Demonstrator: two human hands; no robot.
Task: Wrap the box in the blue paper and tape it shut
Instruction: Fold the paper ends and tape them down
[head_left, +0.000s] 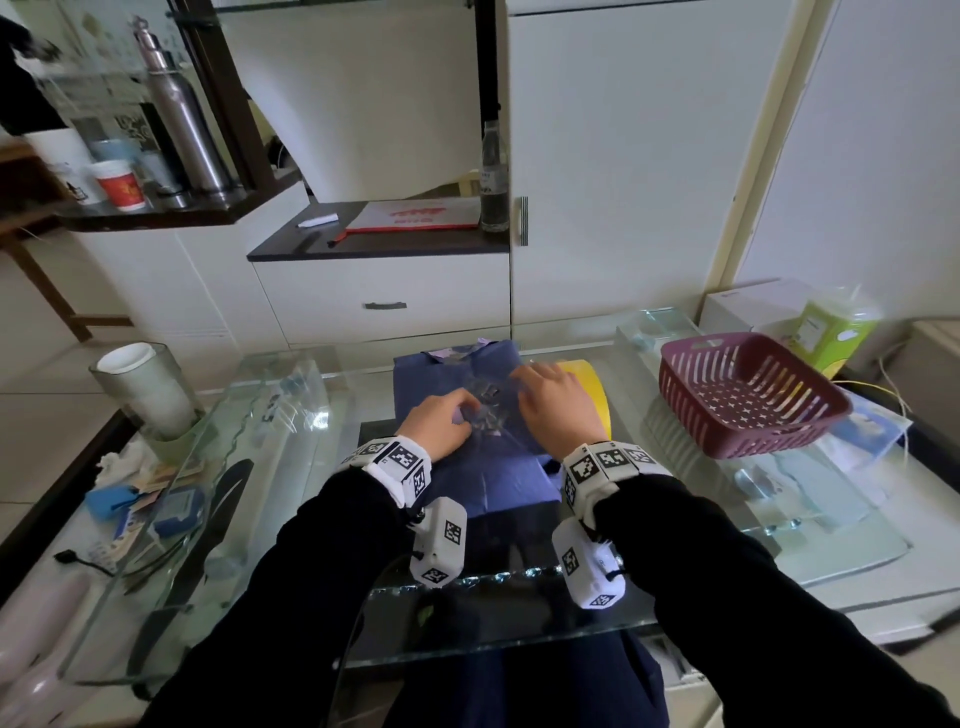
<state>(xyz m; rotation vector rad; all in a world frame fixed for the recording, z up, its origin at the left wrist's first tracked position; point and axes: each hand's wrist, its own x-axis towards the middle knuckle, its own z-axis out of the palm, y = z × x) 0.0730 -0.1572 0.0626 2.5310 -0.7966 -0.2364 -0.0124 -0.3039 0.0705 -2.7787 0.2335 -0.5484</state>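
The box lies on the glass table (519, 597), covered in blue paper (441, 379), with clear tape glinting along its top seam between my hands. My left hand (439, 423) rests on the paper left of the seam with its fingers curled down onto it. My right hand (558, 400) lies flat on the right side, fingers spread and pressing the paper. A yellow tape roll (592, 387) shows just behind my right hand, partly hidden by it. The box's near flap (493, 483) hangs folded toward me.
A maroon slotted basket (748, 397) stands to the right, a green carton (831, 332) behind it. A glass jar with a white cup (140, 389) sits at the left, with papers and a blue item (150, 509) below on the lower glass shelf.
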